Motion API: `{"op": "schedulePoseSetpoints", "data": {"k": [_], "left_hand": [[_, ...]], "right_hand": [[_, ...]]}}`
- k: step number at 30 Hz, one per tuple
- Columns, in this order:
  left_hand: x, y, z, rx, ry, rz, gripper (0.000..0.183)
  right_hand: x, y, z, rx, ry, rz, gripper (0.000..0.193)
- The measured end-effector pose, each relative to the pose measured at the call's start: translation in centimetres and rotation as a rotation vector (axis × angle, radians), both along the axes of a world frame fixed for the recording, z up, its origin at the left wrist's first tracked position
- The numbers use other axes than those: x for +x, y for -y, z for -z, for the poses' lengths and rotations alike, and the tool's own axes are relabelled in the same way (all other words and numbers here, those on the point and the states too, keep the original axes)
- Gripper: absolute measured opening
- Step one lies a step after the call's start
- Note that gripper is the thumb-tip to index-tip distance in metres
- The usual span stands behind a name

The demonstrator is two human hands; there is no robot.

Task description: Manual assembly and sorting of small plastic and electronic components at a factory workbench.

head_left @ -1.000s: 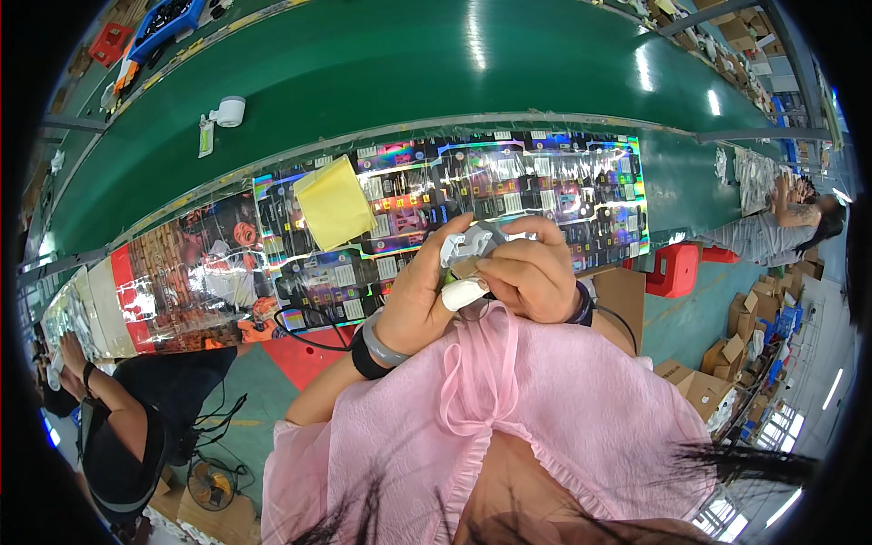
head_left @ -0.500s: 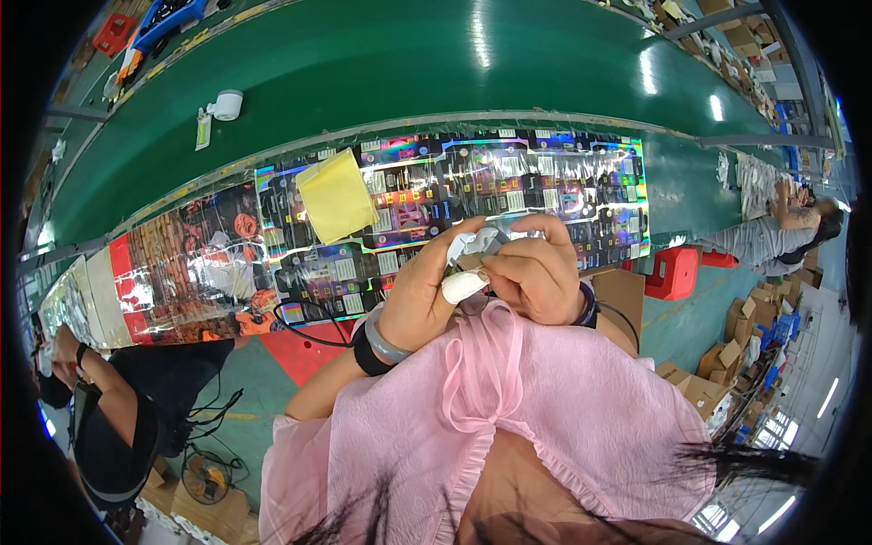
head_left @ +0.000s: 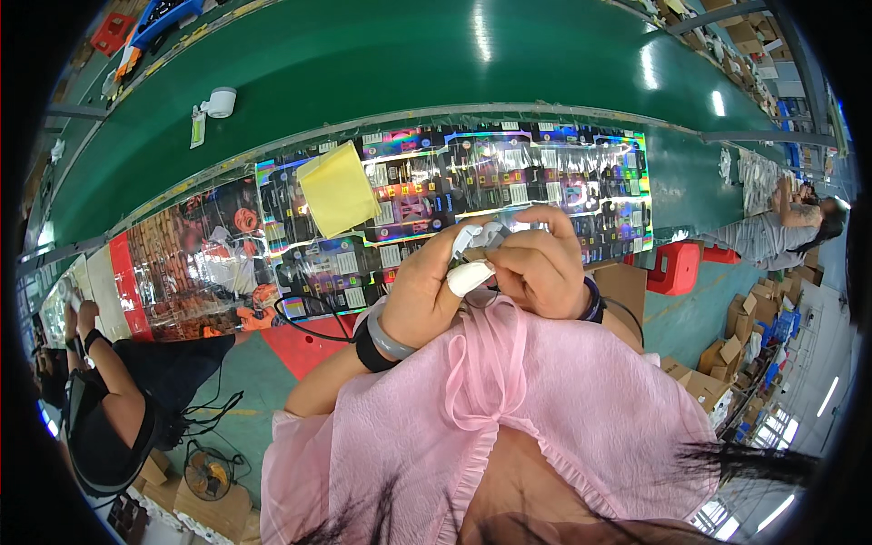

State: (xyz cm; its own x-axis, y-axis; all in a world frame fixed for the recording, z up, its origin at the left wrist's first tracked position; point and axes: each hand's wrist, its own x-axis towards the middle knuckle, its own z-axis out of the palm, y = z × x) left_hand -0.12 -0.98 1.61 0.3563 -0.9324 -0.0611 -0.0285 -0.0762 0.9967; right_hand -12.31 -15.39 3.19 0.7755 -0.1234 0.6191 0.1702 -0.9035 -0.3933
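Close to my chest, above the near edge of the bench, both hands meet around a small white-and-grey plastic part (head_left: 479, 238). My left hand (head_left: 422, 289) is closed on it from the left; a white wrap covers the tip of that thumb. From the right, the bent fingers of my right hand (head_left: 543, 272) pinch at the same part. Fingers hide much of it, so its exact kind is unclear. Beyond my hands, a yellow paper sheet (head_left: 338, 191) rests on the bench's glossy printed covering (head_left: 490, 177).
A green conveyor belt (head_left: 381, 77) runs behind the bench, carrying a white cylindrical thing (head_left: 221, 102) beside a small packet (head_left: 198, 127). Co-workers sit at left and right. Red stools (head_left: 674, 268), cardboard boxes (head_left: 704, 381) and a fan (head_left: 209, 470) stand on the floor.
My hands stay together around the part, with small shifts of the fingers. The white cylinder and packet have moved slightly left on the belt. At left, the co-worker's hands have moved.
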Motion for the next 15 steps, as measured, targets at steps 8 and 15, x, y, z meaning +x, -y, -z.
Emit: {"op": "schedulePoseSetpoints", "data": {"k": [8, 15], "left_hand": [[-0.28, 0.06, 0.22, -0.065, -0.001, -0.015, 0.044], [-0.55, -0.19, 0.53, -0.003, -0.004, -0.028, 0.043]], "right_hand": [[0.39, 0.00, -0.72, 0.013, -0.053, -0.049, 0.025], [0.66, -0.25, -0.62, 0.022, -0.039, -0.046, 0.022]]}}
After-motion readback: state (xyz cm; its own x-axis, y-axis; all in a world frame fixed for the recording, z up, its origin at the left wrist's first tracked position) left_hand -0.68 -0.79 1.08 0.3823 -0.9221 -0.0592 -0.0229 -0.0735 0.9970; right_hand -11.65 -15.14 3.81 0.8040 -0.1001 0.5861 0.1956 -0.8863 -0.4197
